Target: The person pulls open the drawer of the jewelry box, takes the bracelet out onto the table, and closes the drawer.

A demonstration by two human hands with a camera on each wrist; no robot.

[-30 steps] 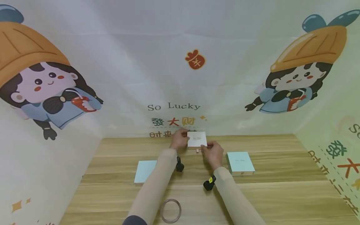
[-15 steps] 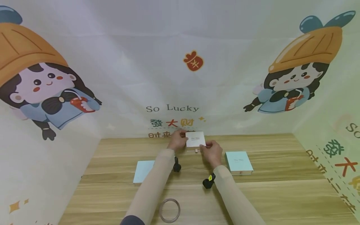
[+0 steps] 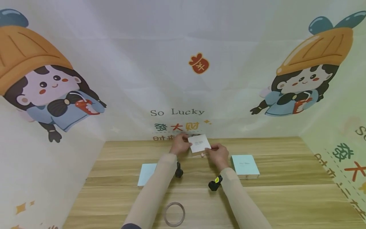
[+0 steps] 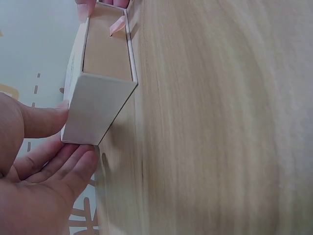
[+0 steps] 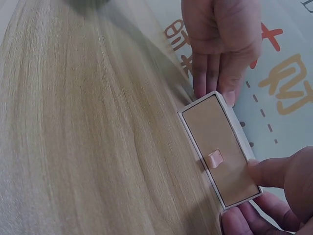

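Observation:
A small white drawer box (image 3: 199, 143) is at the back of the wooden table, slightly turned. Its tan drawer front (image 5: 210, 142) carries a pink ribbon tab (image 4: 117, 25) and faces the person. My left hand (image 3: 180, 144) grips the box's left side, thumb on top and fingers at the back corner. On the right, my right hand (image 3: 218, 156) pinches the near right corner between thumb and fingers. The box's underside and back are hidden.
A mint drawer box (image 3: 244, 166) lies to the right. A pale blue box (image 3: 146, 174) lies to the left, partly behind the left sleeve. A translucent bangle (image 3: 174, 214) rests near the front. A printed cloth backdrop (image 3: 228, 105) rises behind the table.
The white box has turned a little counterclockwise between both hands, its near right corner now slightly closer to the person. The other boxes and the bangle have stayed in place.

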